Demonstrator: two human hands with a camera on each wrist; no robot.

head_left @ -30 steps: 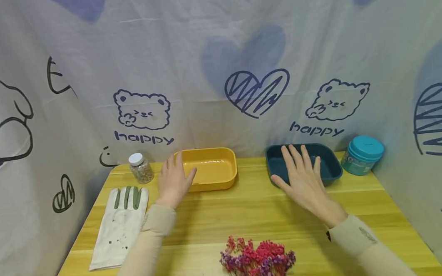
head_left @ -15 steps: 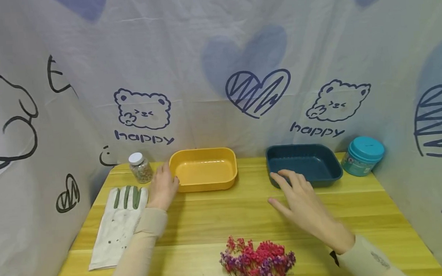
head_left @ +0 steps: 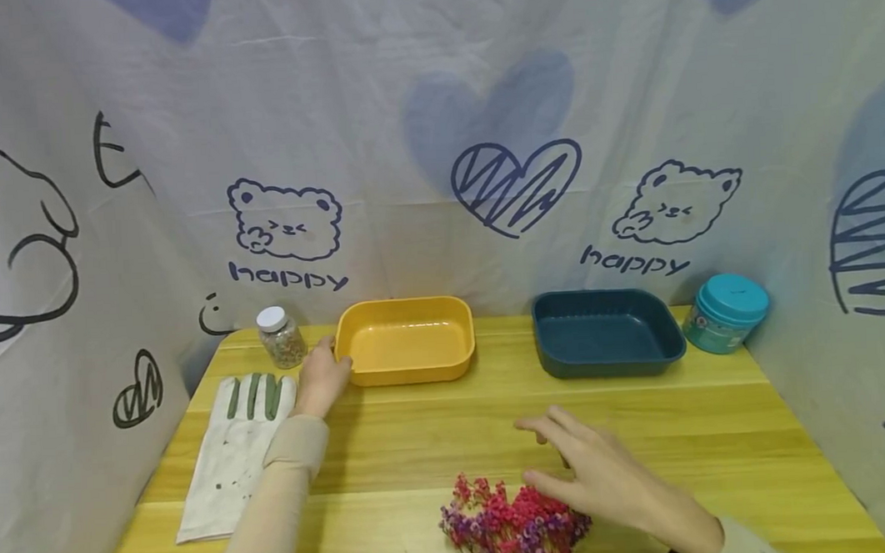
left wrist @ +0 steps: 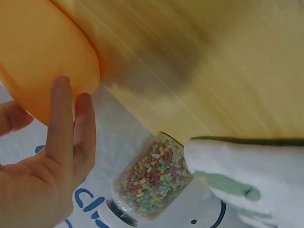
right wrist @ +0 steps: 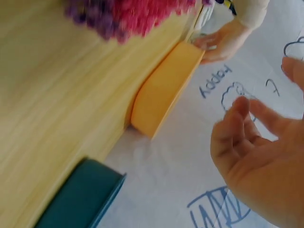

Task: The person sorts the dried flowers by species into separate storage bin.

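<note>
My left hand (head_left: 323, 381) is at the left end of a yellow plastic tray (head_left: 406, 374). In the left wrist view its fingers (left wrist: 61, 109) lie against the tray's outer wall and the thumb is by the rim, so it seems to grip that end. Partly curled with nothing in it, my right hand (head_left: 599, 473) hovers over the right side of a bunch of pink and purple dried flowers (head_left: 504, 520). A dark teal tray (head_left: 611, 364) stands at the back right, apart from both hands.
Left of the yellow tray are a white-capped jar (head_left: 284, 343) of small coloured grains and a white glove (head_left: 230, 463) with green finger patches. A turquoise lidded tub (head_left: 724, 316) stands at the far right. Printed cloth (head_left: 400, 187) hangs behind the table.
My left hand has come from over the yellow tray to its left end and closed in on it. The right hand has moved from the teal tray back toward me, over the flowers.
</note>
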